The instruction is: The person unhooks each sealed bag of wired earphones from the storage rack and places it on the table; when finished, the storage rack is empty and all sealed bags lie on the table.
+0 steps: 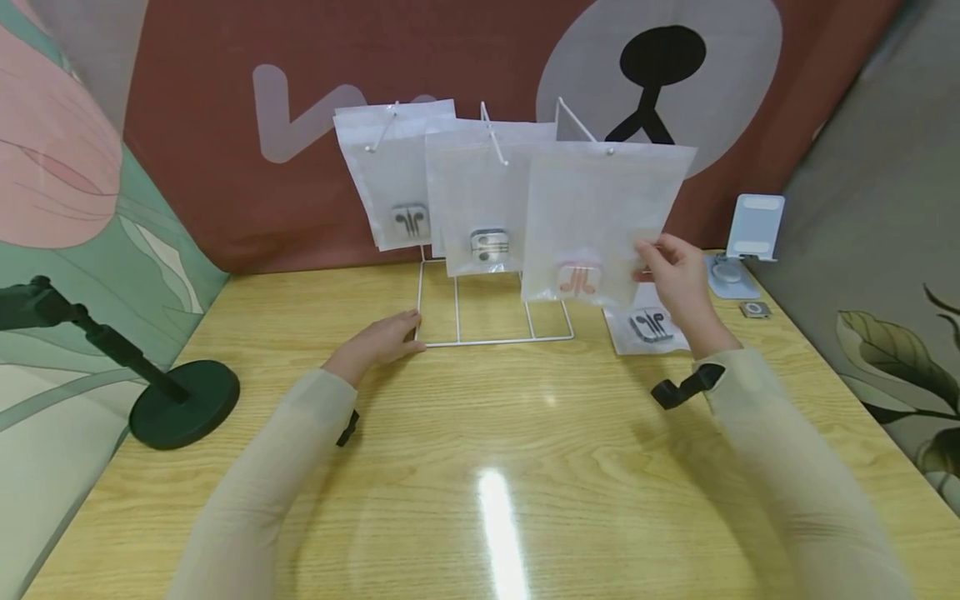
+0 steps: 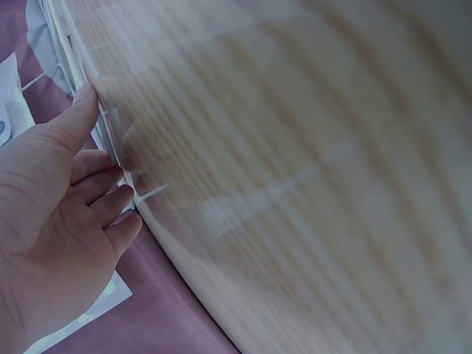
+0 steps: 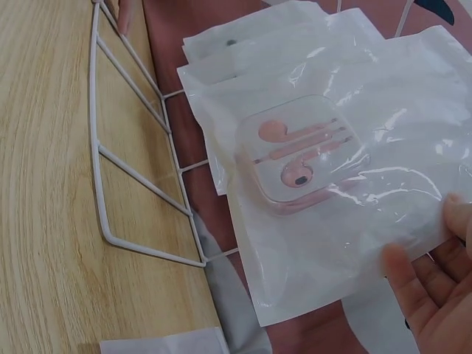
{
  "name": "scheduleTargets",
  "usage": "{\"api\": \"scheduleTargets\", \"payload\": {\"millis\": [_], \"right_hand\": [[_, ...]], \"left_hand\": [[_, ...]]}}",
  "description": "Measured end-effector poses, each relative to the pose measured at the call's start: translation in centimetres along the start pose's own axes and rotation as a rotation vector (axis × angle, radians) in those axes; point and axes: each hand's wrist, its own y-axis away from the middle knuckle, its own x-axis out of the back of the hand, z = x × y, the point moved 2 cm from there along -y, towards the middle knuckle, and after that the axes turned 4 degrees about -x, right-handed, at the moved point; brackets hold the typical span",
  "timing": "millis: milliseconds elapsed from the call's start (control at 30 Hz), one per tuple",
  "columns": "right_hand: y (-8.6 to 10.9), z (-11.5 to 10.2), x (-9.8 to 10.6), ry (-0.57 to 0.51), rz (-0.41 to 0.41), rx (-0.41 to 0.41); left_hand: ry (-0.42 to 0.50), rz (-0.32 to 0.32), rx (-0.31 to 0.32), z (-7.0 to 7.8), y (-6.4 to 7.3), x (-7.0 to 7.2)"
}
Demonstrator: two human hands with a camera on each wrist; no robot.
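Observation:
A white wire display rack (image 1: 495, 341) stands on the table, with several translucent plastic bags hanging from its hooks. My left hand (image 1: 380, 340) rests at the left front corner of its base. In the left wrist view that hand's fingers (image 2: 110, 203) are relaxed, the thumb lying along the wire. My right hand (image 1: 682, 279) pinches the right edge of the front right bag (image 1: 603, 196), which hangs by its top from a hook. Inside this bag, in the right wrist view, lies a clear case of pink earphones (image 3: 306, 155). Dark-looking earphones (image 1: 410, 221) show in the left bag.
Another bagged earphone case (image 1: 651, 325) lies on the table below my right hand. Behind it are a light blue folding stand (image 1: 753, 229) and a small square device (image 1: 755, 310). A dark green round-based stand (image 1: 183, 404) is at the left. A printed cloth hangs behind the rack.

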Motion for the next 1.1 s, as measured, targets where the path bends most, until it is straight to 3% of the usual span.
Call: {"api": "scheduleTargets", "payload": {"millis": [333,533,733,933,967,1100], "right_hand": [[1.4,-0.7,1.0,0.048,-0.013,0.049],[2.3,-0.5,2.3,0.152,0.000,0.054],[3.3,0.1,4.2,0.081,0.015,0.070],[4.7,0.9,6.8,0.135,0.059,0.079],[4.8,1.3,7.3,0.083,0.043,0.091],[5.7,1.8,9.2,0.094,0.041,0.088]], "left_hand": [[0.020,-0.006,0.002,-0.1,-0.1,0.0],[0.024,-0.015,0.010,-0.1,-0.1,0.0],[0.005,-0.015,0.016,0.1,0.0,0.1],[0.002,-0.011,0.012,0.1,-0.1,0.1],[0.001,-0.011,0.011,0.0,-0.1,0.1],[-0.005,-0.007,0.008,-0.2,-0.3,0.0]]}}
